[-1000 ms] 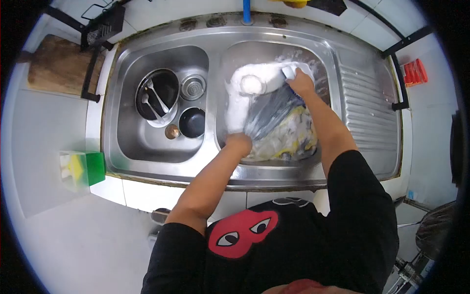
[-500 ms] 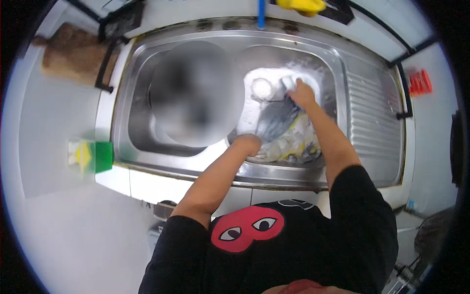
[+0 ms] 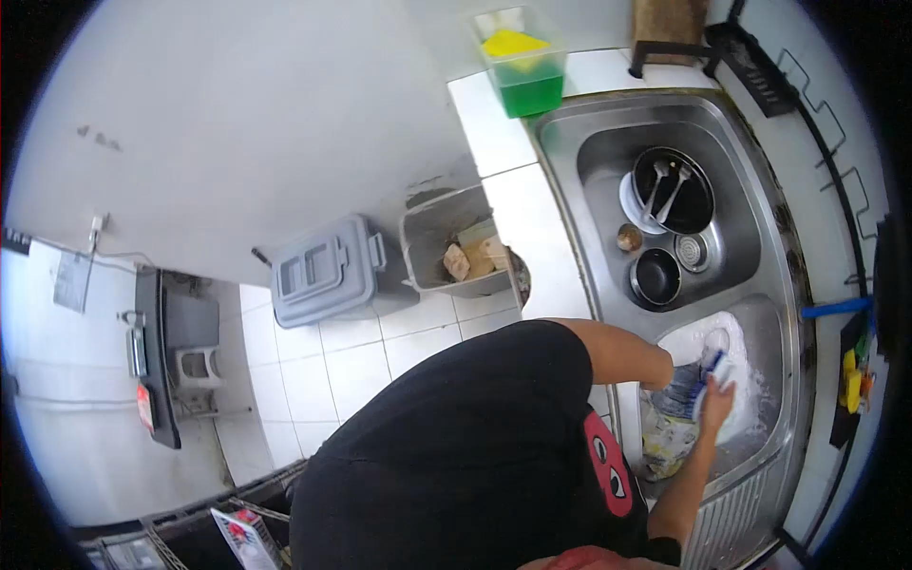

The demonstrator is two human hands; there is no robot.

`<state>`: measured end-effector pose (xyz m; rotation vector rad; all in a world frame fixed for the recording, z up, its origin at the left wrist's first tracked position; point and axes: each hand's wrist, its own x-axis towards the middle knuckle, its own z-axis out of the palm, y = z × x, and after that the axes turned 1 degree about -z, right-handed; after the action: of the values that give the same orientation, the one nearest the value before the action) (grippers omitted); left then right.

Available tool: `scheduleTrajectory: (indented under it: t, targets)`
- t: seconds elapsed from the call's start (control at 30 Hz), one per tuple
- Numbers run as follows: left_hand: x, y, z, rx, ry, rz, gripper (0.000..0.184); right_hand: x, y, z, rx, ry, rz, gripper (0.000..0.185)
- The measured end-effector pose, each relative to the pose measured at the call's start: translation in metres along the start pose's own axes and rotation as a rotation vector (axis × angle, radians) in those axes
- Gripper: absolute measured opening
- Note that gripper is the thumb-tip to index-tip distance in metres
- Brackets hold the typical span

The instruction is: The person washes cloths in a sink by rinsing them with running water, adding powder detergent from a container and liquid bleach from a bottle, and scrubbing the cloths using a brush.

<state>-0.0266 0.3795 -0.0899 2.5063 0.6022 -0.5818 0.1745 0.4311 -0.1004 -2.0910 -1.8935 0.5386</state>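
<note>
In the head view, my right hand (image 3: 718,399) is wrapped round a blue-and-white scrub brush (image 3: 722,368) over the right basin. My left hand (image 3: 656,369) is closed at the near edge of a wet grey-blue cloth (image 3: 680,391) and grips it; its fingertips are hidden. Beside that cloth lies crumpled yellow, grey and white patterned fabric (image 3: 667,443). White suds (image 3: 692,338) cover much of the basin floor around the brush.
The left basin holds a black pan (image 3: 698,204) with two utensils on a white plate, and a small black pot (image 3: 656,276). A green-and-clear container (image 3: 530,90) stands on the counter corner. On the floor are a grey lidded bin (image 3: 328,271) and an open bin (image 3: 418,242).
My view has turned sharply to the left, so the sink now sits at the right and the floor and bins show. Both hands stay at the cloth and brush in the right basin.
</note>
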Motion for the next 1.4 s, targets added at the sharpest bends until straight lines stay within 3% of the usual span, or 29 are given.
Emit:
scheduleTrajectory:
  t: [0.07, 0.13, 0.23, 0.27, 0.3, 0.33, 0.37, 0.4, 0.5, 0.53, 0.57, 0.6, 0.63, 0.67, 0.73, 0.77, 0.87, 0.9, 1.0, 1.1, 1.4]
  targets:
    - [-0.002, 0.000, -0.001, -0.010, 0.017, -0.025, 0.018, -0.031, -0.015, 0.024, 0.140, -0.266, -0.173, 0.074]
    - [-0.001, 0.000, -0.003, -0.006, 0.045, -0.042, 0.018, -0.026, 0.039, 0.054, -0.100, -0.042, -0.157, 0.069]
    - [-0.003, 0.007, 0.001, 0.024, 0.077, -0.064, 0.018, 0.002, 0.075, 0.012, 0.440, -0.079, 0.061, 0.068]
    - [0.003, 0.008, 0.003, 0.046, 0.088, -0.088, 0.018, 0.009, 0.082, -0.004, 0.200, -0.098, 0.095, 0.072]
    - [0.006, 0.009, 0.007, 0.059, 0.109, -0.117, 0.018, 0.005, 0.070, -0.020, -0.002, -0.058, 0.170, 0.086]
    - [0.005, 0.007, 0.010, 0.040, 0.154, -0.172, 0.018, -0.006, 0.041, -0.032, -0.062, 0.139, 0.336, 0.098]
    - [-0.006, 0.003, 0.005, 0.008, 0.224, -0.245, 0.018, -0.020, 0.014, -0.054, 0.231, 0.243, 0.277, 0.092]
    - [-0.016, -0.003, -0.010, -0.007, 0.302, -0.287, 0.018, -0.017, 0.013, -0.059, 0.282, 0.309, 0.266, 0.087]
    - [-0.077, 0.006, -0.111, 0.006, 0.655, -0.288, 0.017, -0.019, -0.017, -0.096, 0.329, 0.330, 0.219, 0.062]
    - [-0.081, 0.001, -0.139, 0.165, 0.855, -0.232, 0.016, -0.016, -0.013, -0.094, 0.432, 0.458, 0.085, 0.055]
    - [-0.072, -0.016, -0.170, 0.337, 1.083, -0.152, 0.017, -0.025, -0.035, -0.112, 0.663, 0.448, 0.109, 0.051]
    - [-0.097, 0.006, -0.217, 0.312, 1.002, -0.216, 0.017, -0.016, -0.025, -0.112, 0.797, 0.388, 0.173, 0.048]
    - [-0.106, 0.017, -0.248, 0.306, 1.240, -0.097, 0.021, 0.001, -0.006, -0.099, 0.901, 0.479, 0.044, 0.053]
    - [-0.111, 0.025, -0.276, 0.416, 1.344, -0.087, 0.026, 0.001, -0.003, -0.103, 0.965, 0.485, 0.022, 0.054]
    - [-0.107, 0.032, -0.326, 0.535, 1.379, 0.021, 0.031, -0.001, -0.016, -0.112, 1.096, 0.487, -0.033, 0.057]
    - [-0.106, 0.039, -0.345, 0.640, 1.409, 0.099, 0.032, -0.003, -0.020, -0.117, 1.014, 0.493, -0.045, 0.060]
    - [-0.108, 0.070, -0.384, 0.837, 1.071, 0.012, 0.028, -0.008, -0.031, -0.128, 1.002, 0.462, -0.062, 0.061]
    - [-0.102, 0.069, -0.388, 0.907, 1.142, 0.121, 0.028, -0.008, -0.031, -0.131, 1.019, 0.446, -0.025, 0.062]
    - [-0.088, 0.069, -0.398, 1.005, 0.977, 0.122, 0.023, -0.009, -0.032, -0.138, 1.067, 0.431, -0.082, 0.061]
    - [-0.068, 0.063, -0.401, 1.038, 0.997, 0.159, 0.018, -0.001, -0.027, -0.137, 1.070, 0.448, -0.105, 0.068]
    - [-0.048, 0.093, -0.411, 0.976, 0.807, -0.056, 0.016, 0.038, -0.037, -0.121, 1.053, 0.396, -0.150, 0.079]
